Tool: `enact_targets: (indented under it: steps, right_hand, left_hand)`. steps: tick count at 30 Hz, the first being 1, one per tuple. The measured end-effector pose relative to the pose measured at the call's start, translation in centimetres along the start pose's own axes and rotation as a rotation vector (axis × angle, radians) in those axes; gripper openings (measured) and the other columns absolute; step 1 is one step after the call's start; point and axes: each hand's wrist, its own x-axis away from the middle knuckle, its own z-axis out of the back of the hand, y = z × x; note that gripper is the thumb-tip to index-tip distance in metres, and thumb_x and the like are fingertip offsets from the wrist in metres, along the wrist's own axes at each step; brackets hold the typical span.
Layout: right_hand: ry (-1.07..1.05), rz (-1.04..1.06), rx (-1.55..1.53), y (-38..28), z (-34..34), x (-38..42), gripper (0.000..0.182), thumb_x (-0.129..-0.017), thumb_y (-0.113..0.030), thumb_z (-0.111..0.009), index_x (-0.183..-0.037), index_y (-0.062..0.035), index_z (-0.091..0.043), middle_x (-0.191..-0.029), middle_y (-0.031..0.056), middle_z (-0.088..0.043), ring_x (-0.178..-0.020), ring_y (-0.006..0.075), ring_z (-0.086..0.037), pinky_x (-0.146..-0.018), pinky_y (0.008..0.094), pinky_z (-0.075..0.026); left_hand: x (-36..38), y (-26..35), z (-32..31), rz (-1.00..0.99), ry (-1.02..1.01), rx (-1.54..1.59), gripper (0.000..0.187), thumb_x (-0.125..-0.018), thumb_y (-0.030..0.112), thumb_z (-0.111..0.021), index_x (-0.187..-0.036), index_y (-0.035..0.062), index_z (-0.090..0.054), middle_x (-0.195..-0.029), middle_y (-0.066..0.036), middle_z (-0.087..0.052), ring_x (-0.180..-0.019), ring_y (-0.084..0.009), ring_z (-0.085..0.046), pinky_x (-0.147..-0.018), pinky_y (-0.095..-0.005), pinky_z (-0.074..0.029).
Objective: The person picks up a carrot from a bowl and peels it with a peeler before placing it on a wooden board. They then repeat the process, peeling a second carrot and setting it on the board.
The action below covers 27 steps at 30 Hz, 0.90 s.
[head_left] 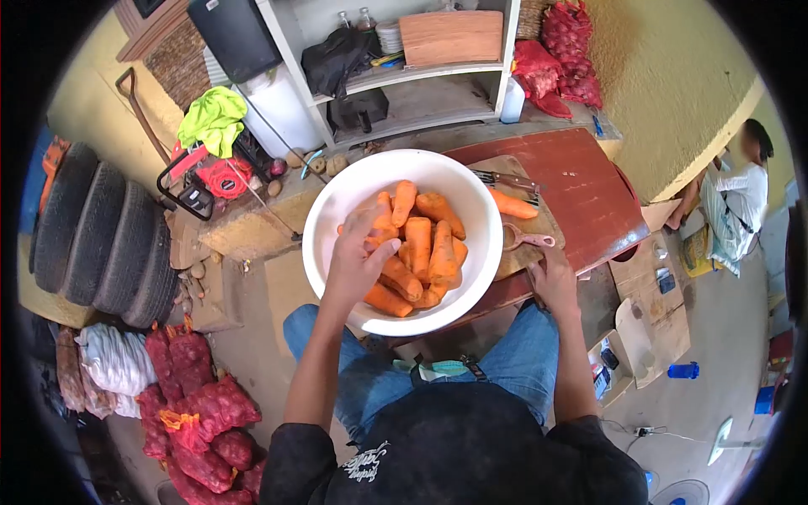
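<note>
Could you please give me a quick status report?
Left grip over carrots in white bowl, hold unclear. Right grip at pink tool, closure unclear. One loose carrot and knife on board; nothing else over bowl.

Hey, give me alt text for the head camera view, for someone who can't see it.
A person's left hand is over peeled-looking orange carrots in a round white plastic basin; their right hand is beside a pink-handled tool on a brown wooden board. The board lies on a reddish-brown table, with red mesh sacks on the floor.
</note>
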Motion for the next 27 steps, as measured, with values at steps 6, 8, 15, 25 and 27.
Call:
enact_targets:
  steps: [6,8,15,25,27]
  right_hand:
    - [0.148,0.191,0.341,0.4,0.0,-2.8,0.037,-0.082,-0.016,-0.072,-0.116,-0.0032,-0.062,-0.123,0.0193,-0.056,-0.110,0.0363,-0.054,-0.090,0.0506,-0.041]
    - [-0.004,0.148,0.279,0.7,-0.1,-3.6,0.033,-0.083,-0.015,-0.070,-0.113,-0.0018,-0.061,-0.121,0.0194,-0.057,-0.111,0.0364,-0.053,-0.091,0.0517,-0.040]
    - [-0.113,0.091,0.018,0.9,-0.3,-3.1,0.027,-0.085,-0.009,-0.068,-0.107,0.0002,-0.056,-0.107,0.0262,-0.062,-0.103,0.0472,-0.057,-0.085,0.0549,-0.044]
    - [0.046,-0.089,-0.291,-2.0,2.0,2.2,0.016,-0.086,-0.001,-0.065,-0.098,0.0003,-0.054,-0.081,0.0168,-0.061,-0.076,0.0325,-0.062,-0.066,0.0407,-0.050]
    - [-0.026,-0.322,-0.699,-1.4,1.1,3.4,0.014,-0.085,0.001,-0.068,-0.094,0.0014,-0.056,-0.084,0.0098,-0.058,-0.079,0.0184,-0.059,-0.071,0.0341,-0.050]
  left_hand:
    - [-1.8,-4.0,-0.9,0.168,-0.067,0.292,0.048,-0.088,0.007,-0.074,-0.132,-0.0030,-0.060,-0.117,-0.011,-0.066,-0.097,-0.0132,-0.063,-0.079,-0.0265,-0.055]
    - [-1.9,-4.2,-0.8,0.177,-0.092,0.245,0.045,-0.088,0.007,-0.073,-0.129,-0.0052,-0.061,-0.113,-0.011,-0.067,-0.097,-0.0123,-0.063,-0.079,-0.0262,-0.055]
    - [-3.6,-4.3,-2.3,-0.050,-0.116,-0.226,0.050,-0.083,0.014,-0.077,-0.128,-0.0017,-0.062,-0.119,-0.021,-0.065,-0.108,-0.0313,-0.064,-0.090,-0.0415,-0.053]
    - [-5.5,-4.9,-4.2,-0.060,-0.197,-0.639,0.065,-0.084,0.025,-0.076,-0.142,0.0076,-0.052,-0.132,-0.024,-0.059,-0.123,-0.0420,-0.054,-0.107,-0.0524,-0.038]
    - [-5.6,-5.1,-3.8,-0.025,-0.220,-0.644,0.063,-0.086,0.024,-0.075,-0.143,0.0104,-0.052,-0.131,-0.024,-0.060,-0.122,-0.0414,-0.054,-0.108,-0.0521,-0.035]
